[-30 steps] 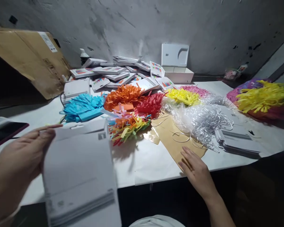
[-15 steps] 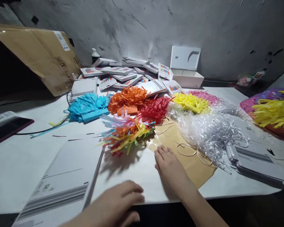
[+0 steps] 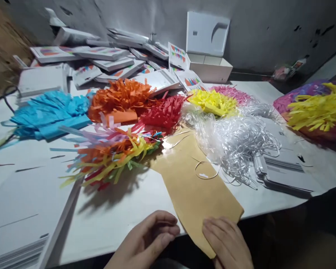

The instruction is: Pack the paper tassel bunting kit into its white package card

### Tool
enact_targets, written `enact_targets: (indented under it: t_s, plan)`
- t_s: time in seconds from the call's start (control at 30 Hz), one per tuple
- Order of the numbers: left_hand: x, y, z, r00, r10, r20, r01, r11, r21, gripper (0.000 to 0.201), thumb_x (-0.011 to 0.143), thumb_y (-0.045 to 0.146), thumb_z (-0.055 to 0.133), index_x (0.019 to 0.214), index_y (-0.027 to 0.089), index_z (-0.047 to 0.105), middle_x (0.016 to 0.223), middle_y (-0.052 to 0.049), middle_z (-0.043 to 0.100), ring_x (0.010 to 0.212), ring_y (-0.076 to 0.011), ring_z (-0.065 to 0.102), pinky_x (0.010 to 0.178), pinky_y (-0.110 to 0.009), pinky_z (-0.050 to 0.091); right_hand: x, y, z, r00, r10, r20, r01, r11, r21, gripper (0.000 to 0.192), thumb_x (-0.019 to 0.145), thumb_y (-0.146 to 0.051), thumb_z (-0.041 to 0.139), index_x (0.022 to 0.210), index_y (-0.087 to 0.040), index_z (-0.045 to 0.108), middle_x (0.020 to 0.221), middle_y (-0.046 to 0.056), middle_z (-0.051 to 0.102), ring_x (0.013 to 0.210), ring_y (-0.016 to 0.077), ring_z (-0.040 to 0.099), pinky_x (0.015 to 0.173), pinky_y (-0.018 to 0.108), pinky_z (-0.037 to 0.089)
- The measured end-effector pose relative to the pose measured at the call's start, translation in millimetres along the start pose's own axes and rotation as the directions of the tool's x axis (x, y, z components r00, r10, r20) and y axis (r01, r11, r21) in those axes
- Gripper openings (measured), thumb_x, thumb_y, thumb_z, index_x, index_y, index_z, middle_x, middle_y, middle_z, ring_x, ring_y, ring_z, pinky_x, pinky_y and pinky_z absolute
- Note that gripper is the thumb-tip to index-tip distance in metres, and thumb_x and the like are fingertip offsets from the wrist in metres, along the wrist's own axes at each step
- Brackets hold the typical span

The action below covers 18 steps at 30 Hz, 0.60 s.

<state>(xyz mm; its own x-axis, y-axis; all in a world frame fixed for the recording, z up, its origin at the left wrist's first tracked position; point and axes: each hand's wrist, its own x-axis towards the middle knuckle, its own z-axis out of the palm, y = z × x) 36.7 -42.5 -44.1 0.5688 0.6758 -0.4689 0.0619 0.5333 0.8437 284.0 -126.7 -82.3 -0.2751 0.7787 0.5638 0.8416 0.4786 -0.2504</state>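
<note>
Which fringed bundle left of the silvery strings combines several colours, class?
The mixed bundle, nearest the left hand: it shows orange, yellow, green and blue together. The blue bundle, orange bundle and red bundle each show one colour.

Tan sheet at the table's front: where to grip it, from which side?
Likely best by the near end of the tan sheet, from the person's side: that end juts past the edge of the white table, so a thumb can go underneath. The right hand is there. Avoid the far part: loops by the string heap lie on it.
</note>
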Motion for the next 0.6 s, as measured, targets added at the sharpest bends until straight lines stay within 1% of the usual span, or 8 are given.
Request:
enact_targets:
  t_s: [0.07, 0.13, 0.27, 0.37, 0.43, 0.5, 0.57, 0.6]
  plan:
    - [5.5, -2.7, 11.4, 0.993, -0.094, 0.068, 0.103, 0.985, -0.140, 0.041, 0.079, 0.058, 0.068, 0.095, 0.021, 0.071, 0.091, -0.008, 0.074, 0.090, -0.0248, 0.069, 0.083, -0.036, 0.054, 3.9, -16.0, 7.6, 0.997, 0.056, -0.057, -0.052, 0.996, 0.070, 0.041, 0.092, -0.015, 0.045, 0.126, -0.028, 0.064, 0.096, 0.004, 0.078, 0.087, 0.0220, 0.076, 0.077, 0.033, 0.062]
    - [7.1, -6.1, 17.7, 0.983, -0.152, 0.101, 0.172, 0.956, -0.236, 0.047, 0.081, 0.061, 0.063, 0.101, 0.019, 0.070, 0.091, -0.009, 0.075, 0.087, -0.0247, 0.069, 0.081, -0.037, 0.054, 11.1, -31.2, 16.1, 0.994, 0.074, -0.079, -0.064, 0.990, 0.122, 0.032, 0.093, -0.022, 0.051, 0.121, -0.027, 0.067, 0.095, 0.005, 0.079, 0.087, 0.0223, 0.076, 0.076, 0.032, 0.062]
    - [3.0, -7.8, 17.1, 0.981, -0.190, -0.026, 0.174, 0.937, -0.302, 0.039, 0.084, 0.045, 0.069, 0.113, 0.019, 0.069, 0.105, -0.010, 0.076, 0.104, -0.0277, 0.067, 0.094, -0.040, 0.050, 18.1, -42.9, 25.1, 0.996, 0.048, -0.072, -0.028, 0.966, 0.258, 0.026, 0.093, -0.038, 0.058, 0.115, -0.030, 0.068, 0.093, 0.004, 0.079, 0.083, 0.0222, 0.075, 0.076, 0.033, 0.061]
    - [-1.7, -3.6, 13.1, 0.974, -0.220, -0.059, 0.180, 0.902, -0.392, 0.037, 0.082, 0.039, 0.072, 0.113, 0.020, 0.070, 0.106, -0.010, 0.077, 0.104, -0.0298, 0.068, 0.094, -0.043, 0.051, 12.6, -34.3, 16.2, 0.963, 0.227, -0.143, -0.187, 0.950, 0.252, 0.030, 0.095, -0.041, 0.054, 0.121, -0.030, 0.065, 0.096, 0.005, 0.077, 0.090, 0.0248, 0.073, 0.083, 0.039, 0.058]
    - [-3.9, 1.0, 11.1, 0.971, -0.235, -0.038, 0.190, 0.862, -0.470, 0.035, 0.082, 0.037, 0.071, 0.114, 0.021, 0.071, 0.106, -0.010, 0.077, 0.103, -0.0302, 0.069, 0.093, -0.044, 0.052, 8.2, -28.6, 7.0, 0.857, 0.480, -0.185, -0.445, 0.872, 0.202, 0.034, 0.093, -0.036, 0.058, 0.125, -0.027, 0.063, 0.106, 0.010, 0.074, 0.095, 0.0271, 0.070, 0.084, 0.041, 0.057]
    - [-4.8, 5.7, 9.0, 0.966, -0.258, -0.022, 0.211, 0.831, -0.515, 0.034, 0.082, 0.034, 0.072, 0.113, 0.020, 0.071, 0.104, -0.011, 0.078, 0.100, -0.0308, 0.071, 0.092, -0.045, 0.053, 6.1, -27.3, 1.0, 0.702, 0.697, -0.147, -0.666, 0.715, 0.211, 0.042, 0.089, -0.036, 0.064, 0.129, -0.023, 0.060, 0.115, 0.014, 0.069, 0.093, 0.0272, 0.069, 0.078, 0.039, 0.058]
    - [-4.6, 9.1, 5.7, 0.956, -0.293, -0.022, 0.237, 0.813, -0.532, 0.034, 0.080, 0.033, 0.073, 0.112, 0.020, 0.072, 0.102, -0.012, 0.078, 0.098, -0.0311, 0.072, 0.090, -0.045, 0.054, 6.4, -30.3, 0.6, 0.585, 0.810, -0.044, -0.760, 0.566, 0.319, 0.052, 0.087, -0.038, 0.066, 0.135, -0.022, 0.054, 0.119, 0.016, 0.066, 0.089, 0.0247, 0.070, 0.068, 0.033, 0.060]
    - [-4.6, 10.3, 3.7, 0.953, -0.302, -0.015, 0.247, 0.805, -0.539, 0.035, 0.079, 0.034, 0.074, 0.110, 0.020, 0.073, 0.100, -0.012, 0.079, 0.096, -0.0314, 0.073, 0.089, -0.044, 0.055, 7.4, -32.5, 2.3, 0.556, 0.831, 0.015, -0.761, 0.502, 0.411, 0.056, 0.087, -0.037, 0.066, 0.139, -0.023, 0.049, 0.119, 0.016, 0.065, 0.086, 0.0231, 0.070, 0.065, 0.031, 0.061]
